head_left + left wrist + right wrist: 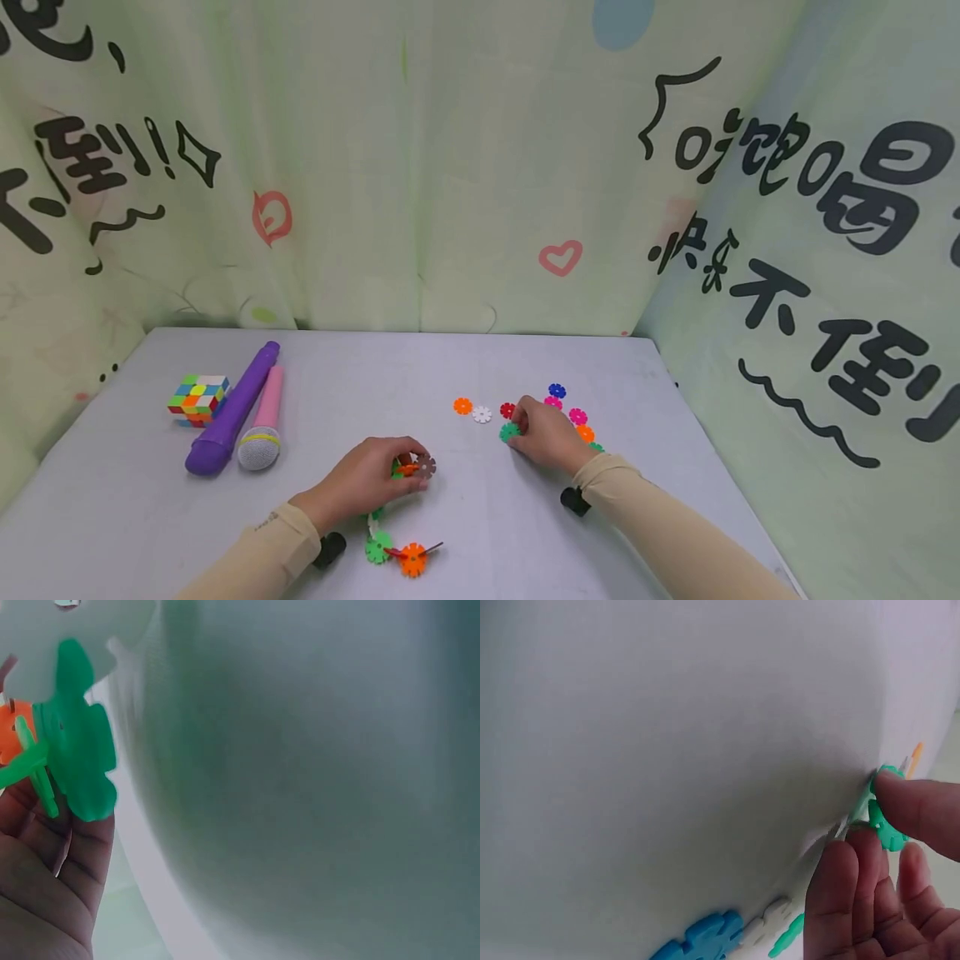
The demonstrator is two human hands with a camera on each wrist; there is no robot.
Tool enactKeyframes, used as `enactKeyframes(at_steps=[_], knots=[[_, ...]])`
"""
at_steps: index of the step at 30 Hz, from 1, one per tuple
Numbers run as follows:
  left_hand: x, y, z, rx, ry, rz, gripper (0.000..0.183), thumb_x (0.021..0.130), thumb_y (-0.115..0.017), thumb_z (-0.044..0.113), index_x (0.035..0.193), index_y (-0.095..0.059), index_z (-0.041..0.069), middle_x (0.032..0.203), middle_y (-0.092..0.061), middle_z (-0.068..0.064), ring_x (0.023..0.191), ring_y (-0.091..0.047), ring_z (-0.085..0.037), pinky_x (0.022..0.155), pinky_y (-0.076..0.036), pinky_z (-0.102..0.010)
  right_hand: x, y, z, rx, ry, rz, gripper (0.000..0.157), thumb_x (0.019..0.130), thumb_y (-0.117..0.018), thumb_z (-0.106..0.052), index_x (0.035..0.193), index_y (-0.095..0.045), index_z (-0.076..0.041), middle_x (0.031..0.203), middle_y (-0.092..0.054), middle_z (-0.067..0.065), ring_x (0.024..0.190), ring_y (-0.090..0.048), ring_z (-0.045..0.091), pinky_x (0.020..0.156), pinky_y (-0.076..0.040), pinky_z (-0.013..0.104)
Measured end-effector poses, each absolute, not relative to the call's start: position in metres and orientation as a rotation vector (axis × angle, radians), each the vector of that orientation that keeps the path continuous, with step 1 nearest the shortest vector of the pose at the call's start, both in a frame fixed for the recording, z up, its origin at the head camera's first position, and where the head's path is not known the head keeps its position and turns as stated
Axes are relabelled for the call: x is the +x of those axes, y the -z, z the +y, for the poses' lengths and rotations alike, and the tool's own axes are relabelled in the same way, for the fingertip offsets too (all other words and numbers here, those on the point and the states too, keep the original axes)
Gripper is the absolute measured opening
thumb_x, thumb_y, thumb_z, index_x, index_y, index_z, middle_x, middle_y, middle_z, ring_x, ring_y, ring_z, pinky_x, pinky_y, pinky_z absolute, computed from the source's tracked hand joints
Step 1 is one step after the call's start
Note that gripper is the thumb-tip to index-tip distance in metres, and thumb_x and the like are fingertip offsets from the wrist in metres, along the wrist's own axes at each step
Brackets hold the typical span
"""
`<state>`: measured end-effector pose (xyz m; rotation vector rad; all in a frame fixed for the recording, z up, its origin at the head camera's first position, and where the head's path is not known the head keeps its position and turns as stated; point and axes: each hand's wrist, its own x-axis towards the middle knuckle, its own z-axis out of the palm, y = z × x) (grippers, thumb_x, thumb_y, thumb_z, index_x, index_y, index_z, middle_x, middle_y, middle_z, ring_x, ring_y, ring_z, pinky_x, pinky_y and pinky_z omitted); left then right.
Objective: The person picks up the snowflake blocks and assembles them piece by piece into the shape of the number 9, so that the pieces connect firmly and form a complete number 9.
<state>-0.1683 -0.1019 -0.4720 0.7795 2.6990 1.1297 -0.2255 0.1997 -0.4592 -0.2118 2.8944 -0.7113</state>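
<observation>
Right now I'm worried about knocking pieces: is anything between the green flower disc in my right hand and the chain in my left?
Nothing visible stands between the green flower disc and the chain; the white disc and orange disc lie farther back.

Pale green curtains [450,167] printed with black characters [892,176] enclose a white table [375,367] on 3 sides.

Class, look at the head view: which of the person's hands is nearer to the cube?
Left. The left hand is right of the cube and nearer the person; the right hand is much farther right.
</observation>
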Motion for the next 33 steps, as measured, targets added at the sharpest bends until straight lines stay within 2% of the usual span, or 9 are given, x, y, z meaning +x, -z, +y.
enactKeyframes(at_steps=[5, 12, 22, 33], knots=[[-0.169, 0.471, -0.102, 0.771, -1.137, 2.699, 0.031, 0.086, -0.08, 0.031, 0.113, -0.069, 0.023, 0.089, -0.061, 0.014, 0.079, -0.055, -0.009, 0.071, -0.047, -0.03, -0.221, 0.459, 0.197, -0.244, 0.854, 2.863, 0.026, 0.084, -0.08, -0.014, 0.102, -0.061, -0.015, 0.086, -0.059, -0.002, 0.081, -0.057, 0.017, 0.071, -0.052, 0.031], [-0.169, 0.468, -0.101, 0.752, -1.144, 2.687, 0.031, 0.088, -0.079, 0.025, 0.116, -0.068, 0.02, 0.088, -0.061, 0.012, 0.078, -0.054, -0.011, 0.07, -0.047, -0.029, -0.199, 0.453, 0.176, -0.518, 1.042, 2.776, 0.012, 0.086, -0.077, -0.01, 0.092, -0.066, -0.014, 0.08, -0.06, -0.005, 0.077, -0.057, 0.015, 0.068, -0.052, 0.028], [-0.171, 0.466, -0.098, 0.748, -1.152, 2.708, 0.034, 0.09, -0.076, 0.021, 0.122, -0.068, 0.012, 0.088, -0.062, 0.012, 0.075, -0.053, -0.01, 0.067, -0.047, -0.028, -0.173, 0.448, 0.14, -0.755, 1.084, 2.733, 0.012, 0.088, -0.077, -0.012, 0.09, -0.066, -0.018, 0.079, -0.063, -0.013, 0.072, -0.059, 0.006, 0.066, -0.053, 0.023], [-0.169, 0.466, -0.094, 0.732, -1.158, 2.715, 0.036, 0.088, -0.078, 0.023, 0.121, -0.069, 0.009, 0.085, -0.061, 0.012, 0.072, -0.052, -0.011, 0.066, -0.047, -0.026, -0.167, 0.45, 0.135, -0.841, 1.111, 2.804, 0.012, 0.087, -0.078, -0.011, 0.091, -0.069, -0.017, 0.081, -0.064, -0.014, 0.071, -0.059, 0.002, 0.067, -0.053, 0.021]])
